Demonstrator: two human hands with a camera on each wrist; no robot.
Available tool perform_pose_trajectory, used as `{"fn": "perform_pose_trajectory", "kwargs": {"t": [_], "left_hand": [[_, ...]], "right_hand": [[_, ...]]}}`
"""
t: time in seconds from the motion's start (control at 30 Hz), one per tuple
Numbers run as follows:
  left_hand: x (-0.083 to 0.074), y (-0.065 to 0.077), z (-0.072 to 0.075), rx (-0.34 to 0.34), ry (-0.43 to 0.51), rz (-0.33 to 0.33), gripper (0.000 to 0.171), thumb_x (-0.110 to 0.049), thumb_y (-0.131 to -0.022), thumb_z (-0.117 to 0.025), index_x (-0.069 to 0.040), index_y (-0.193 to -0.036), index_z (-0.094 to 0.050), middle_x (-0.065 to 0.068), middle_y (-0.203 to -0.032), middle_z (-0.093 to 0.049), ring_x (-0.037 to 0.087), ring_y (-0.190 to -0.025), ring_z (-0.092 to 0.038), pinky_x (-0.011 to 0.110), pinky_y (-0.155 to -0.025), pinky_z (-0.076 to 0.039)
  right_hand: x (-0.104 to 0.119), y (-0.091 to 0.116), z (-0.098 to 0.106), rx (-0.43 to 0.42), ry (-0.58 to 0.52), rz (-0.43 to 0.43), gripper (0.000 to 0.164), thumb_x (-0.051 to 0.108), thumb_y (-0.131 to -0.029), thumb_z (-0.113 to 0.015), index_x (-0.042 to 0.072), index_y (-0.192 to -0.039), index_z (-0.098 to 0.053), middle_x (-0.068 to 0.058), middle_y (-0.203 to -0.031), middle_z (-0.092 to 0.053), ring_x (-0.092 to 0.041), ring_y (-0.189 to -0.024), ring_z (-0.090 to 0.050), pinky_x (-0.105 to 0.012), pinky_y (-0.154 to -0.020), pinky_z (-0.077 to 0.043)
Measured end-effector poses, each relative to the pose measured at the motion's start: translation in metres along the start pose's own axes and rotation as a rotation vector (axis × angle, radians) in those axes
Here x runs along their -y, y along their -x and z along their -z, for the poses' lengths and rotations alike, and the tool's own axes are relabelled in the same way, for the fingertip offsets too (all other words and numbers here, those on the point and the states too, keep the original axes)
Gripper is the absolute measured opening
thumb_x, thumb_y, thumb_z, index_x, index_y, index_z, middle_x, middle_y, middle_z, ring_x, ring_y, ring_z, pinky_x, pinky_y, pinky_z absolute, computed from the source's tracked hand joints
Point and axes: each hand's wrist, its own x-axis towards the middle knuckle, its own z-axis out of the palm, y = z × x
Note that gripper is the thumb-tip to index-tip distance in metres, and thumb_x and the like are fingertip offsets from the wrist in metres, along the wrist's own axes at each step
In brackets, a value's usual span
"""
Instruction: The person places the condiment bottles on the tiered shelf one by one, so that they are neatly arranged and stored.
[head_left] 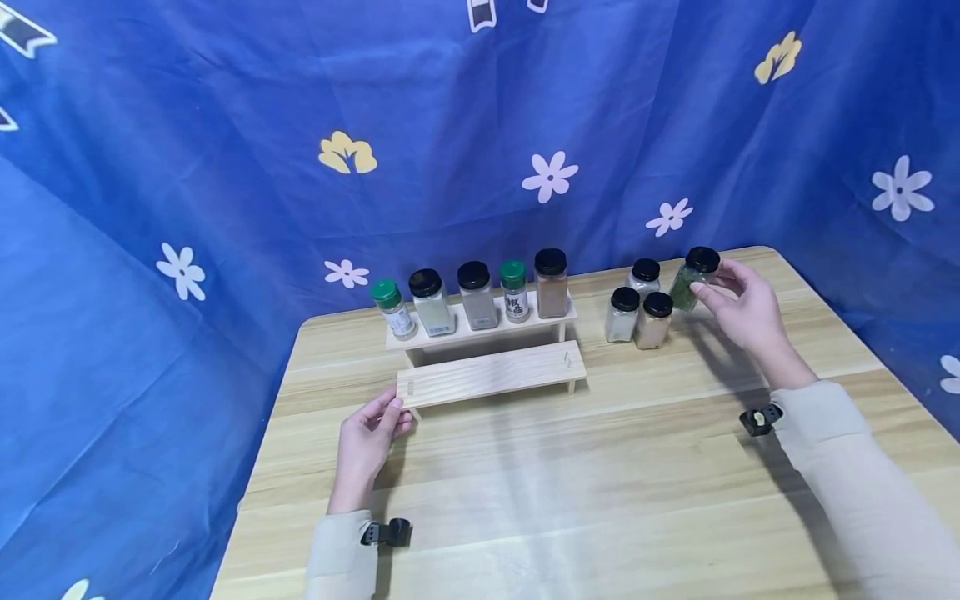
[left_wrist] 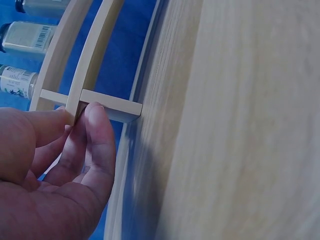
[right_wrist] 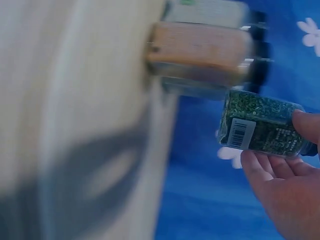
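Note:
My left hand (head_left: 369, 437) pinches the left end of the lower tier of a two-tier wooden rack (head_left: 491, 375), thumb above and fingers beneath, as the left wrist view shows. That lower tier bears no jars. On the upper tier stands a row of spice jars: a green-capped one (head_left: 396, 312) at the left, black-capped ones (head_left: 478, 298) and another green-capped one (head_left: 516, 293). My right hand (head_left: 750, 308) grips a black-capped jar of green dried herbs (right_wrist: 262, 122) between thumb and fingers, held up over the table's back right.
Left of the held jar, several black-capped jars stand close together, among them one with orange-tan powder (head_left: 652, 325) and a pale one (head_left: 621, 317). A blue patterned curtain (head_left: 450, 100) hangs behind the wooden table (head_left: 570, 492).

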Motion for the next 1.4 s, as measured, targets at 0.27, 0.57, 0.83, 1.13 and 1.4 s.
{"fn": "perform_pose_trajectory", "kwargs": {"t": [0.27,0.57,0.83,1.13,1.4], "left_hand": [[0.000,0.000,0.000,-0.002,0.001,0.007,0.039,-0.012,-0.106,-0.063,0.002,-0.143,-0.061,0.006,-0.100,-0.077,0.002,-0.082,-0.074,0.019,-0.084,-0.069],[-0.001,-0.001,0.001,0.006,0.000,0.011,0.041,-0.014,-0.106,-0.064,0.001,-0.144,-0.060,0.008,-0.102,-0.077,0.002,-0.082,-0.074,0.019,-0.085,-0.069],[0.001,-0.001,-0.001,0.001,0.017,-0.003,0.039,-0.011,-0.106,-0.063,0.003,-0.142,-0.061,0.009,-0.102,-0.076,0.003,-0.082,-0.074,0.019,-0.084,-0.069],[0.003,-0.001,-0.001,-0.003,0.019,-0.022,0.038,-0.008,-0.106,-0.063,0.004,-0.142,-0.061,0.011,-0.101,-0.076,0.003,-0.081,-0.075,0.019,-0.082,-0.069],[0.003,-0.002,0.000,-0.009,0.032,-0.019,0.038,-0.008,-0.106,-0.063,0.006,-0.141,-0.061,0.011,-0.101,-0.077,0.003,-0.079,-0.074,0.018,-0.081,-0.069]], "right_hand": [[0.036,0.006,0.005,-0.004,-0.063,0.080,0.048,0.010,-0.098,-0.075,-0.004,-0.141,-0.057,0.027,-0.108,-0.061,0.010,-0.104,-0.060,0.003,-0.092,-0.055],[0.066,0.029,-0.029,0.125,-0.138,0.187,0.054,-0.001,-0.095,-0.075,-0.008,-0.145,-0.054,0.010,-0.116,-0.070,0.008,-0.105,-0.063,-0.003,-0.096,-0.057],[0.072,0.054,-0.082,0.296,-0.147,0.127,0.061,0.005,-0.095,-0.077,-0.006,-0.149,-0.050,-0.029,-0.134,-0.065,-0.016,-0.116,-0.067,-0.007,-0.103,-0.056],[0.088,0.075,-0.136,0.436,-0.279,0.137,0.059,-0.001,-0.093,-0.077,-0.003,-0.147,-0.054,-0.024,-0.138,-0.064,-0.036,-0.129,-0.063,-0.029,-0.114,-0.057],[0.111,0.090,-0.185,0.513,-0.353,0.141,0.060,0.001,-0.091,-0.079,-0.001,-0.147,-0.056,-0.022,-0.139,-0.064,-0.036,-0.130,-0.064,-0.029,-0.115,-0.057]]}}
